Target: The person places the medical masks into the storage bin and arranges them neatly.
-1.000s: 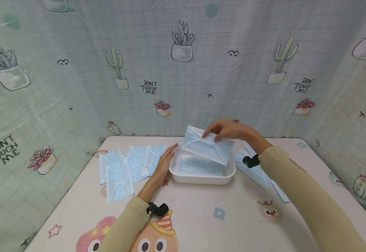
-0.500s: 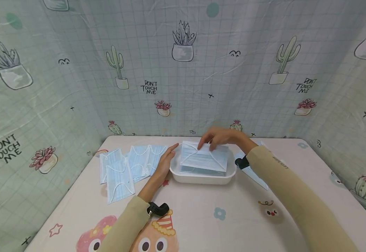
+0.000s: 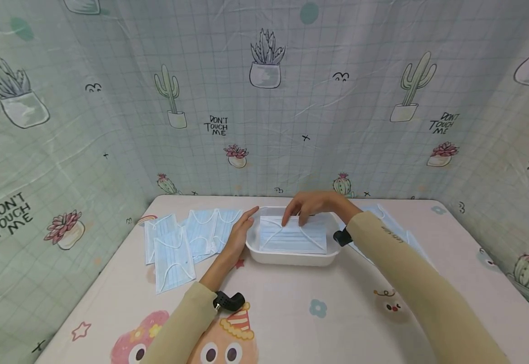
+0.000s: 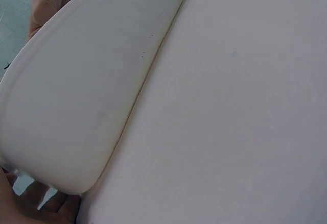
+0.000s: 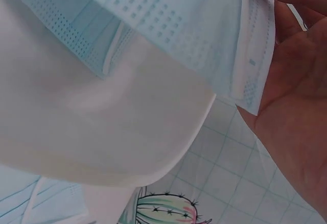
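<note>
Over the tub [image 3: 293, 259], right hand [image 3: 313, 203] pinches a mask [image 3: 293, 240] aligned lengthwise; left hand [image 3: 239, 235] outstretched.

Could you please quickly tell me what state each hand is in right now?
Left hand: open, touching the side of the white tub.
Right hand: holding a blue mask, pinched by its far edge.

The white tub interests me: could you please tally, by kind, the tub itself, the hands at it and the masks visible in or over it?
White tub: 1
Hands: 2 (left hand, right hand)
Masks: 2 visible (upper mask, lower mask); anything beneath is hidden
Total: 5
</note>
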The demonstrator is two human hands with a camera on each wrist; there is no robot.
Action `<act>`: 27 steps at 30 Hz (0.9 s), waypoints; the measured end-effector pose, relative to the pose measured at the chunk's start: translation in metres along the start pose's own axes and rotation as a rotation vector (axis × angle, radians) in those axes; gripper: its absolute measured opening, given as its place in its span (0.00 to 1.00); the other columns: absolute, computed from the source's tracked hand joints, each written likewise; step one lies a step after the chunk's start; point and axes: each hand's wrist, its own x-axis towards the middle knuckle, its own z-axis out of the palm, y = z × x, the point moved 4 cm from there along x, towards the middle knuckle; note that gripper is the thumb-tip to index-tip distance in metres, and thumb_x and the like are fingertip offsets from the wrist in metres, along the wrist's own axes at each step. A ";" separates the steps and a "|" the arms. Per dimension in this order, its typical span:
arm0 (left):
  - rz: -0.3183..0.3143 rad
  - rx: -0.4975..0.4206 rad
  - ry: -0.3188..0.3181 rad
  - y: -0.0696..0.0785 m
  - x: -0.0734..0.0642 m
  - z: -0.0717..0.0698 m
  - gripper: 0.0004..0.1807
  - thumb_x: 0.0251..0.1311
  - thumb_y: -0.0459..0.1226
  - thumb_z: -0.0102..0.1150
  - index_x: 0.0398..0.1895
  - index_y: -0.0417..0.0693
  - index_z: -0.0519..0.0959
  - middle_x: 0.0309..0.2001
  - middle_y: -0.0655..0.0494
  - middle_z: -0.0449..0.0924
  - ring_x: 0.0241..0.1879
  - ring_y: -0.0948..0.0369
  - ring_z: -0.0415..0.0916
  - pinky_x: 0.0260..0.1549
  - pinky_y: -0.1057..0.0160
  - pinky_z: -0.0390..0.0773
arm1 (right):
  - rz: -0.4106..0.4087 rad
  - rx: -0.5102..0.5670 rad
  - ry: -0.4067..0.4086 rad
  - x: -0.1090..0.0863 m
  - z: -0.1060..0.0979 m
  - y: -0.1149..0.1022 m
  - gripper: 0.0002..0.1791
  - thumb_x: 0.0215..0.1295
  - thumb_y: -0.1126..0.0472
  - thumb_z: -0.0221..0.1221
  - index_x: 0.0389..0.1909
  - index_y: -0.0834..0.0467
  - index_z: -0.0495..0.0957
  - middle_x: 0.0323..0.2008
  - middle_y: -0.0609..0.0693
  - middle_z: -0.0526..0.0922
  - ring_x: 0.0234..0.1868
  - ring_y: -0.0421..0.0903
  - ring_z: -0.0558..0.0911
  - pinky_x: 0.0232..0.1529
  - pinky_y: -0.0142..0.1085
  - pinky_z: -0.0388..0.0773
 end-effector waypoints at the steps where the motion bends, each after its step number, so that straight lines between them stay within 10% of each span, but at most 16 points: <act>1: 0.000 -0.002 0.000 0.000 0.000 0.000 0.25 0.81 0.44 0.37 0.78 0.62 0.66 0.81 0.56 0.58 0.83 0.51 0.48 0.81 0.42 0.46 | 0.008 -0.002 -0.005 0.001 0.001 0.000 0.27 0.53 0.79 0.59 0.55 0.63 0.85 0.54 0.49 0.84 0.48 0.44 0.73 0.43 0.32 0.71; 11: 0.013 0.009 0.000 0.000 -0.001 0.001 0.26 0.81 0.43 0.36 0.78 0.59 0.65 0.82 0.54 0.57 0.83 0.50 0.48 0.81 0.41 0.46 | 0.065 -0.025 -0.033 0.007 0.004 0.004 0.28 0.54 0.81 0.58 0.58 0.65 0.83 0.28 0.43 0.68 0.33 0.41 0.66 0.27 0.30 0.60; 27: 0.021 0.016 0.001 0.000 -0.005 0.002 0.26 0.81 0.43 0.36 0.78 0.59 0.65 0.81 0.54 0.59 0.83 0.50 0.49 0.81 0.42 0.47 | 0.204 -0.127 0.051 0.013 0.011 0.010 0.25 0.61 0.79 0.57 0.53 0.55 0.86 0.48 0.54 0.82 0.41 0.45 0.76 0.31 0.31 0.74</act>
